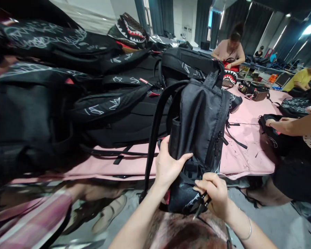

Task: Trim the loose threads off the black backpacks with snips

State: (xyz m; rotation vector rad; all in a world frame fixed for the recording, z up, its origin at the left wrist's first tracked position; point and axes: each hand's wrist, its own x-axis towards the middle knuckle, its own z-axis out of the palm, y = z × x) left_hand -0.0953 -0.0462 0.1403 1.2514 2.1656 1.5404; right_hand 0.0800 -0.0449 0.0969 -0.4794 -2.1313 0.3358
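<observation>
A black backpack (pixel 200 121) stands on its end at the edge of the pink-covered table, its side panel and zip facing me. My left hand (pixel 169 164) grips its lower side, thumb across the fabric and the other fingers partly hidden behind. Lower down, my right hand (pixel 215 193) is closed around a pair of dark thread snips (pixel 203 204), blades pointing down and to the left. Its thumb and forefinger meet at the lower side of the bag; whether they pinch a thread or strap I cannot tell. A shoulder strap (pixel 155 131) loops out on the left.
Several black backpacks (pixel 119 103) with white line prints lie piled on the left. The pink table cover (pixel 246 135) runs off to the right. A co-worker's hands (pixel 277 122) handle a black bag at right; another person (pixel 230 52) works at the back.
</observation>
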